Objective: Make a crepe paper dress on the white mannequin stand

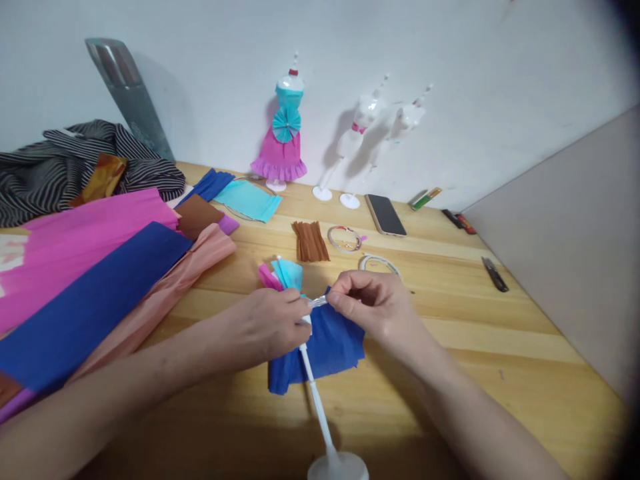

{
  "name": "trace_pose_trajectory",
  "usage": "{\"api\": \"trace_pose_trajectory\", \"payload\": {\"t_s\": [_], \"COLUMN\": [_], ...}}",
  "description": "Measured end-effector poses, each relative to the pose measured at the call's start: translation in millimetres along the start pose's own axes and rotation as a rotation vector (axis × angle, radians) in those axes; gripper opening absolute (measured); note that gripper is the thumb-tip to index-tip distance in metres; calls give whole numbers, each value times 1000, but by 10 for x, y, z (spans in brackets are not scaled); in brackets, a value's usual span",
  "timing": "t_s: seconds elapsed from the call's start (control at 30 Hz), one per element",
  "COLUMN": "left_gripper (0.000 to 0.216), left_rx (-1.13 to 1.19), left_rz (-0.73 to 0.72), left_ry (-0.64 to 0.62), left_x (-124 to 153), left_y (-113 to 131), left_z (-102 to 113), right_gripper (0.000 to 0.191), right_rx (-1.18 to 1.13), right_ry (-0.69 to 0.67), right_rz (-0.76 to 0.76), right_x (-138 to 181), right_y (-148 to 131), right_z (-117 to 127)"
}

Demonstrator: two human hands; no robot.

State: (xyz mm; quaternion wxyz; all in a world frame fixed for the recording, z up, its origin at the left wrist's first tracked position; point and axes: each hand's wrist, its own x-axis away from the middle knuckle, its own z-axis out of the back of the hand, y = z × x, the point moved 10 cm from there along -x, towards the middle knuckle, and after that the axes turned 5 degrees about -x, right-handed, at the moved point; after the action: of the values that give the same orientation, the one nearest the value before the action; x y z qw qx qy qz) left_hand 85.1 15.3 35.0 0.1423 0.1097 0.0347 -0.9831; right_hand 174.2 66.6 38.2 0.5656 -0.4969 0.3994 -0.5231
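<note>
My left hand (270,327) is closed around the upper part of a small white dress-form mannequin (318,408), which lies tilted with its round base toward me. Turquoise crepe paper (289,273) and a bit of pink show past my fingers at its top end. Blue crepe paper (337,343) spreads out behind and beside the mannequin's pole. Between my hands runs a short, shiny, clear or silvery strip (319,302). Its right end is pinched between the thumb and fingers of my right hand (377,303); its left end disappears at my left fingers.
A dressed mannequin (286,143) and two bare ones (361,123) stand by the wall. Crepe paper sheets (100,300) cover the left side, near a bottle (133,100). Gathered brown paper (311,241), wire coils (345,238), a phone (385,215) and a utility knife (495,274) lie beyond my hands.
</note>
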Motion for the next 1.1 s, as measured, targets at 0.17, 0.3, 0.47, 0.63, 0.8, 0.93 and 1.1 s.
{"api": "trace_pose_trajectory", "payload": {"t_s": [0.17, 0.3, 0.47, 0.63, 0.8, 0.93, 1.1], "left_gripper": [23, 21, 27, 20, 18, 23, 17], "left_rx": [-21, 100, 372, 513, 557, 529, 642], "left_rz": [-69, -43, 101, 178, 208, 144, 182], "left_ry": [54, 4, -52, 38, 74, 8, -36], "left_x": [25, 39, 105, 168, 165, 117, 166], "left_y": [33, -51, -291, -505, -562, -446, -486], "left_z": [-21, 32, 35, 55, 110, 154, 167], "right_gripper": [25, 27, 25, 21, 16, 15, 16], "right_rx": [-47, -58, 46, 267, 541, 622, 614], "right_ry": [-55, -75, -94, -97, -54, -35, -53], "right_rz": [-45, -58, -73, -22, 76, 94, 123], "right_x": [-9, -20, -6, 27, 48, 48, 48], "right_y": [68, 91, 127, 158, 132, 82, 34], "right_z": [-60, -58, -96, -213, -254, -238, -248]}}
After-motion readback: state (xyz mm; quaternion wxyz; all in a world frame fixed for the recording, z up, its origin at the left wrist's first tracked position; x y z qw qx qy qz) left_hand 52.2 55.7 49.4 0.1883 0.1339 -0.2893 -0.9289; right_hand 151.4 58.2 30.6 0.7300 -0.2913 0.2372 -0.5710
